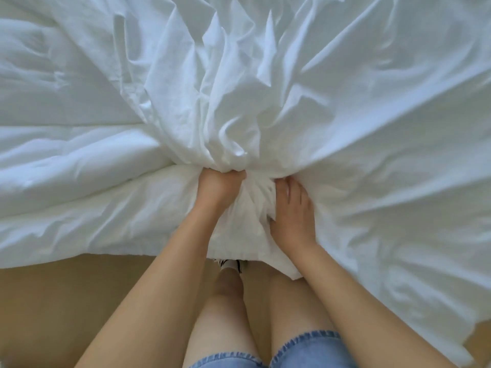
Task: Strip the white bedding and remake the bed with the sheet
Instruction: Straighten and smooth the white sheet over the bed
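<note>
We're mid-strip. Left hand [220, 189] is fisted tight on a gather of the white sheet [265, 102]. Right hand [292, 216] is just beside it, fingers laid over the same bunch, thumb dug into the folds, so it's gripping too. The sheet fans out ahead of both hands and off to the right, with its hem hanging below the wrists toward the floor [79, 301]. A thicker duvet [66, 168] lies left of the left hand. Our read on the next move: haul the bunch toward us hand over hand, without dragging the duvet along.
</note>
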{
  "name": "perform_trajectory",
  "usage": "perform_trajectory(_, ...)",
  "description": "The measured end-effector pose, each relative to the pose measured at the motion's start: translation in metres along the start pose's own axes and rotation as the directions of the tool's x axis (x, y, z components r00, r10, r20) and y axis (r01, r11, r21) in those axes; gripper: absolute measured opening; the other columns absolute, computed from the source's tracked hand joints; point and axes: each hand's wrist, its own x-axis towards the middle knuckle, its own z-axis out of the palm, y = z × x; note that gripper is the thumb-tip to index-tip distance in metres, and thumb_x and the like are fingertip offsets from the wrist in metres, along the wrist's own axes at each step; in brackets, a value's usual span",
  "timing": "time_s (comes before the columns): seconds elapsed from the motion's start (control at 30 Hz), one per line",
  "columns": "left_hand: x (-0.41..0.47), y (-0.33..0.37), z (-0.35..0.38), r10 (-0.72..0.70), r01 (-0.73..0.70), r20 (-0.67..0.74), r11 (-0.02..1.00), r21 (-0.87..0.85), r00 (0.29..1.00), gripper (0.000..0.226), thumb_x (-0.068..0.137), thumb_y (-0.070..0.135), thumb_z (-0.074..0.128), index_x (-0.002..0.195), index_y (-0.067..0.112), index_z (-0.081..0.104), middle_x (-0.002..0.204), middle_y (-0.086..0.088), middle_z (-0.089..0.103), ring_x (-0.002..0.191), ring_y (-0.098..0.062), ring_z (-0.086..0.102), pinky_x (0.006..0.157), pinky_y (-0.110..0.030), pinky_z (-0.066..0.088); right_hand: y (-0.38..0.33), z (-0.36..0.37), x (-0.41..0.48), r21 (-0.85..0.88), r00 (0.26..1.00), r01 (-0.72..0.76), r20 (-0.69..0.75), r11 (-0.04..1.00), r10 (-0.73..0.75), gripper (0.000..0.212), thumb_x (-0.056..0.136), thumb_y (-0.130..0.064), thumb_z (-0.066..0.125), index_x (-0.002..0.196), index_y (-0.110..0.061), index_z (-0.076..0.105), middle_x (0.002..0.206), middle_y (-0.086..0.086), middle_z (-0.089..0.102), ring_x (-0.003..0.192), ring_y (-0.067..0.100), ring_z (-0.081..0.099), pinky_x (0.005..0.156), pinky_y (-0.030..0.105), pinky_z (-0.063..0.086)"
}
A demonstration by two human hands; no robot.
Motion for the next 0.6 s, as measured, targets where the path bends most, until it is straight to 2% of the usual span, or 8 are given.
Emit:
perform_trajectory(0.1, 0.006, 0.002, -0.007, 0.042, -0.057, 0.095, 0.984, 0.166, 0.995, 0.023, 0.079, 0.002, 0.061, 0.064, 0.013, 0.047, 0.068, -0.005, 0.053, 0.080, -0.031, 0.056, 0.075, -0.047, 0.049, -0.002, -0.001, 0.021, -0.068, 0.998, -0.055, 0.011, 0.996, 0.056, 0.056, 0.087, -0.005, 0.049, 0.141, -0.011, 0.033, 0.136, 0.011, 0.042, 0.122, 0.029, 0.041, 0.090, 0.034, 0.040)
perform_trajectory(0.17, 0.008, 0.005, -0.017, 0.067, -0.101, 0.162, 0.973, 0.208, 0.984, 0.009, 0.077, 0.002, 0.060, 0.073, 0.004, 0.051, 0.073, -0.010, 0.053, 0.076, -0.029, 0.055, 0.067, -0.042, 0.047, -0.004, -0.012, 0.029, -0.129, 1.000, -0.005, 0.002, 0.992, 0.005, 0.040, 0.087, 0.000, 0.045, 0.126, -0.009, 0.047, 0.122, 0.010, 0.054, 0.108, 0.027, 0.052, 0.072, 0.034, 0.041)
perform_trajectory(0.2, 0.007, 0.008, -0.023, 0.066, -0.103, 0.181, 0.975, 0.199, 0.981, 0.008, 0.075, 0.003, 0.060, 0.079, 0.000, 0.053, 0.075, -0.010, 0.053, 0.074, -0.025, 0.054, 0.064, -0.038, 0.045, -0.004, -0.019, 0.029, -0.155, 0.996, 0.050, -0.064, 0.987, -0.061, 0.034, 0.082, 0.004, 0.050, 0.115, -0.007, 0.055, 0.109, 0.011, 0.060, 0.096, 0.028, 0.059, 0.061, 0.032, 0.039)
perform_trajectory(0.27, 0.004, 0.012, -0.035, 0.057, -0.089, 0.211, 0.985, 0.145, 0.976, 0.014, 0.069, 0.006, 0.063, 0.081, 0.002, 0.057, 0.076, -0.008, 0.055, 0.072, -0.019, 0.055, 0.064, -0.034, 0.046, -0.006, -0.034, 0.022, -0.192, 0.950, 0.187, -0.215, 0.963, -0.227, 0.029, 0.055, 0.016, 0.065, 0.079, 0.000, 0.062, 0.069, 0.014, 0.062, 0.054, 0.030, 0.059, 0.043, 0.024, 0.030)
perform_trajectory(0.33, 0.000, 0.016, -0.047, 0.026, -0.046, 0.220, 0.995, 0.087, 0.975, 0.017, 0.060, 0.015, 0.064, 0.076, 0.014, 0.059, 0.073, 0.001, 0.061, 0.068, -0.013, 0.060, 0.063, -0.030, 0.050, -0.011, -0.047, 0.008, -0.165, 0.896, 0.298, -0.290, 0.940, -0.335, 0.033, 0.037, 0.022, 0.064, 0.062, 0.001, 0.057, 0.051, 0.012, 0.052, 0.036, 0.026, 0.047, 0.040, 0.016, 0.022)
perform_trajectory(0.4, -0.004, 0.016, -0.058, 0.011, -0.022, 0.221, 0.999, 0.047, 0.975, 0.019, 0.055, 0.018, 0.064, 0.072, 0.021, 0.060, 0.069, 0.007, 0.063, 0.063, -0.007, 0.062, 0.061, -0.025, 0.052, -0.015, -0.049, 0.000, -0.132, 0.923, 0.304, -0.203, 0.943, -0.326, 0.029, 0.052, 0.019, 0.059, 0.075, 0.001, 0.058, 0.062, 0.011, 0.053, 0.047, 0.028, 0.049, 0.041, 0.020, 0.017)
perform_trajectory(0.5, -0.009, 0.012, -0.072, 0.014, -0.023, 0.211, 0.999, 0.039, 0.977, 0.021, 0.054, 0.017, 0.064, 0.074, 0.022, 0.059, 0.074, 0.004, 0.063, 0.066, -0.010, 0.062, 0.062, -0.027, 0.053, -0.014, -0.054, 0.003, -0.051, 0.954, 0.299, 0.021, 0.953, -0.298, 0.022, 0.080, 0.001, 0.047, 0.098, -0.011, 0.050, 0.085, -0.003, 0.041, 0.069, 0.020, 0.040, 0.056, 0.029, 0.025)
perform_trajectory(0.6, -0.010, 0.008, -0.079, -0.001, -0.008, 0.215, 0.999, 0.045, 0.977, 0.023, 0.053, 0.016, 0.062, 0.076, 0.019, 0.059, 0.075, 0.001, 0.061, 0.069, -0.014, 0.060, 0.061, -0.028, 0.051, -0.011, -0.064, 0.004, 0.149, 0.941, 0.291, 0.133, 0.945, -0.310, 0.019, 0.083, -0.003, 0.046, 0.076, -0.018, 0.037, 0.072, -0.010, 0.038, 0.062, 0.017, 0.036, 0.058, 0.031, 0.023)
